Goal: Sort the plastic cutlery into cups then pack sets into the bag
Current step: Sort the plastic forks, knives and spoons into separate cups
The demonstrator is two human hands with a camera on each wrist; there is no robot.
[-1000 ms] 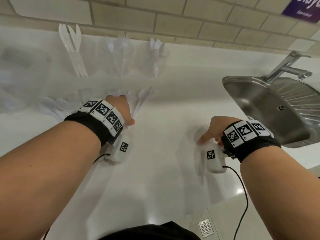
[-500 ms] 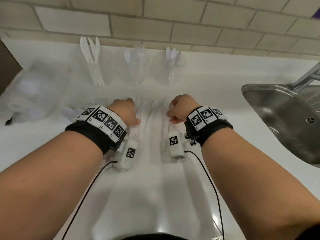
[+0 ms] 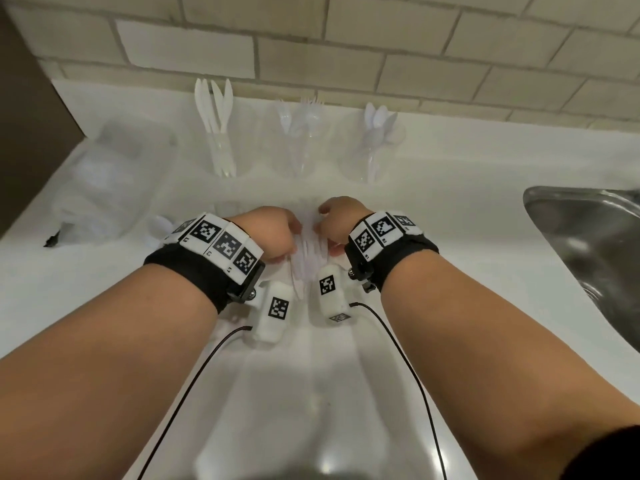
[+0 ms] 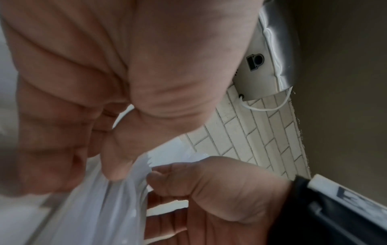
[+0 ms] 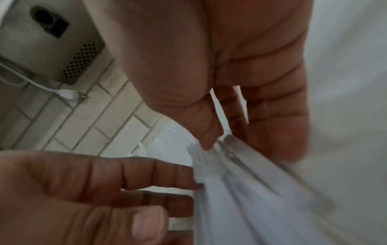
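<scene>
A bundle of white plastic cutlery (image 3: 306, 258) lies between my two hands at the middle of the white counter. My left hand (image 3: 273, 237) pinches it with thumb and curled fingers (image 4: 113, 167). My right hand (image 3: 337, 220) grips the same bundle (image 5: 251, 190) from the other side, thumb pressed on the handles (image 5: 207, 140). Three clear cups stand at the back wall: knives (image 3: 216, 133), forks (image 3: 304, 140), spoons (image 3: 377, 140). A clear plastic bag (image 3: 104, 181) lies at the far left. The kinds of cutlery in the bundle are hidden by my hands.
A steel sink (image 3: 588, 254) is set into the counter at the right. A few loose white pieces (image 3: 159, 226) lie just left of my left wrist. A brick wall runs behind the cups, with a dark panel (image 3: 27, 133) at the left.
My right hand has come from near the sink leftwards to meet my left hand. Both hands have closed together on the cutlery bundle.
</scene>
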